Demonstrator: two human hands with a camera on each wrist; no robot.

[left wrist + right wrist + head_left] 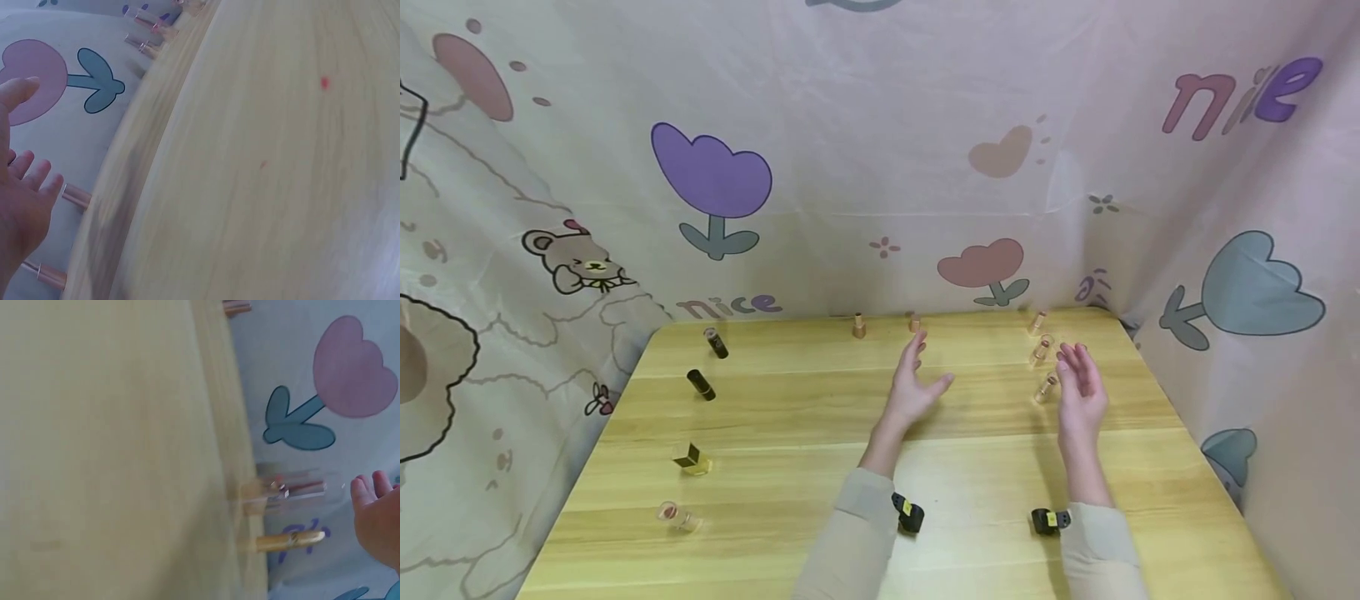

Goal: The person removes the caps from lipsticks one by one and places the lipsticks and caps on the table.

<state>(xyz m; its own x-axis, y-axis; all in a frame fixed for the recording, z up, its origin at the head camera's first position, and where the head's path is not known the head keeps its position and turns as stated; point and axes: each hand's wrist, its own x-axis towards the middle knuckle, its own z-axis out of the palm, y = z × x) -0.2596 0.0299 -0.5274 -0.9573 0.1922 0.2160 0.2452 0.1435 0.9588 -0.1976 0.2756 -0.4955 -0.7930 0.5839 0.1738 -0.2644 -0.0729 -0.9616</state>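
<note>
My left hand is held over the middle of the wooden table, thumb spread from the fingers, holding nothing. Just past its fingertips in the head view stands a small pinkish tube at the back edge, with a lipstick to its left. My right hand hovers at the right side, fingers relaxed, nothing in it. Nearest to it is a lipstick with a rosy gold body; behind that stand a lipstick in a transparent case and another slim one. The right wrist view shows a blurred transparent tube beside a gold one.
Down the table's left side stand two black tubes, one farther back and one nearer, then a square-capped gold one and a transparent-cased lipstick. A printed curtain hangs behind and along both sides of the table.
</note>
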